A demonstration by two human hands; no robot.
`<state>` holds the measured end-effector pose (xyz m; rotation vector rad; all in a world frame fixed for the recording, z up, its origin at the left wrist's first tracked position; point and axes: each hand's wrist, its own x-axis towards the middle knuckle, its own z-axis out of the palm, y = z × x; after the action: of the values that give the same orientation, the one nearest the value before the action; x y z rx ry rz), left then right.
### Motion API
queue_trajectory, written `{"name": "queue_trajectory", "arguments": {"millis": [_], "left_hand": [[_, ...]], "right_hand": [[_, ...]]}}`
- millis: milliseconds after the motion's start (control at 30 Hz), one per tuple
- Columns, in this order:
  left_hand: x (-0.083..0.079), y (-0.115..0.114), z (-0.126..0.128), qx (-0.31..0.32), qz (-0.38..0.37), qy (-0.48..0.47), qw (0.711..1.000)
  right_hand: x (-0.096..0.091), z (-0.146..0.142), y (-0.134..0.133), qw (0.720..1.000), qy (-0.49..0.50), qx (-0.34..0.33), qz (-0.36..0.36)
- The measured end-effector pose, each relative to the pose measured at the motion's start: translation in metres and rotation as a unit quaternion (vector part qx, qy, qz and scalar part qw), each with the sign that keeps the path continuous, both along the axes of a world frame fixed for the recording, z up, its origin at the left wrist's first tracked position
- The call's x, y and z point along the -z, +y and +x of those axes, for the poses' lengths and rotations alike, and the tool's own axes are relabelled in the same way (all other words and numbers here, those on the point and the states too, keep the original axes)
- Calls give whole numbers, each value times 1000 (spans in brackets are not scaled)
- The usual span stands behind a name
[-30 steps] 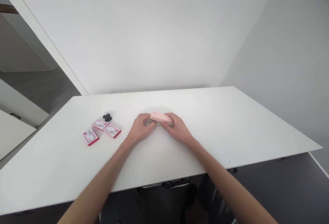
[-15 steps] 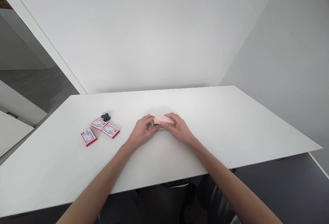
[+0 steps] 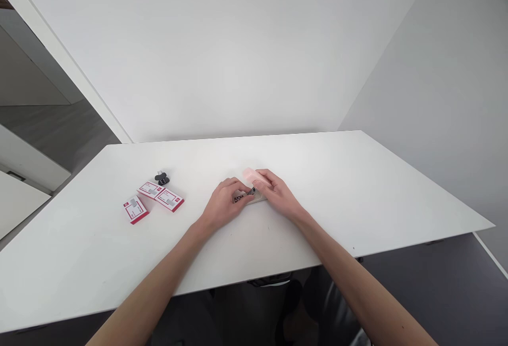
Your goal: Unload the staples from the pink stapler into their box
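Head view: grasping the pink stapler [image 3: 256, 176] near the middle of the white tabletop [image 3: 325, 182], holding its top tilted above a pale base [image 3: 260, 197] in the grip of the right hand [image 3: 278, 195], and pinching the dark metal part [image 3: 253, 191] between thumb and fingers of the left hand [image 3: 224, 204]. Also showing three red-and-white boxes [image 3: 170, 199] lying clustered to the left, and a small black object [image 3: 162, 179] resting just behind them.

A pale wall [image 3: 238, 60] backs the white table [image 3: 337, 192] at its far edge, grey floor [image 3: 79, 134] past the far-left corner.
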<state>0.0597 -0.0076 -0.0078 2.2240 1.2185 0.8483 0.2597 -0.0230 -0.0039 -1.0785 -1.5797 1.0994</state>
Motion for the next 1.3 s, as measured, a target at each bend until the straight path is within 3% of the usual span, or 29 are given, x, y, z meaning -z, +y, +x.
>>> {"name": "queue_trajectory", "arguments": {"millis": [500,1133,1300], "left_hand": [[4,-1,-1,46,67,40,996],[2,-2,-1,23,82,54,995],[1,-1,-5,64,117,76,988]], "right_hand": [[-1,3,-1,1000,18,-20,7],[0,2,-3,999,-20,-24,10],[-1,2,-5,999,-20,-30,23]]}}
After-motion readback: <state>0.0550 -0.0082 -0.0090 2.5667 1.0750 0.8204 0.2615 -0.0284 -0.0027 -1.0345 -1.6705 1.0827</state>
